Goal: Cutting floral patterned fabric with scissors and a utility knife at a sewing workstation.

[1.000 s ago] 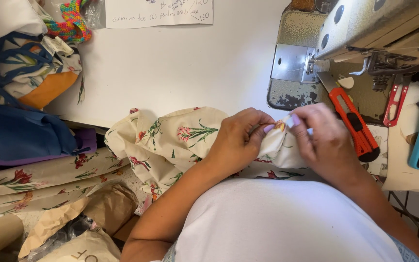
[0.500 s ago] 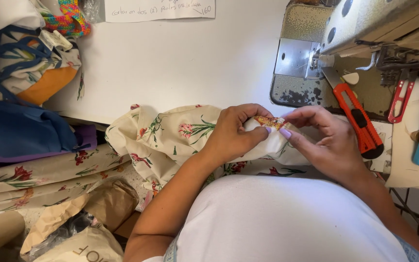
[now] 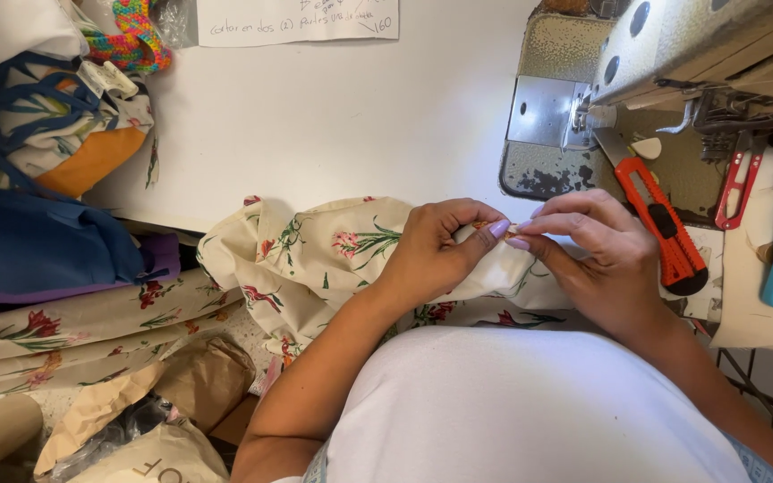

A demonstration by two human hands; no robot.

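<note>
A cream floral fabric piece point(image 3: 315, 259) with red flowers and green stems lies bunched at the near edge of the white table point(image 3: 333, 116). My left hand point(image 3: 431, 250) pinches a small fold of it at the top. My right hand point(image 3: 597, 259) meets it from the right, fingertips pinching the same fold. Both hands hold the cloth just above my lap, in front of the sewing machine point(image 3: 673, 80).
An orange utility knife point(image 3: 659, 224) and red snips point(image 3: 737, 183) lie on the machine bed beside my right hand. A paper note point(image 3: 297, 18) sits at the table's far edge. Stacked cloth and bags point(image 3: 46, 179) pile up at left, more floral fabric point(image 3: 64, 331) below.
The view has drifted slightly. My hands stay together on the fabric fold, with fingers shifting a little along the pinched edge.
</note>
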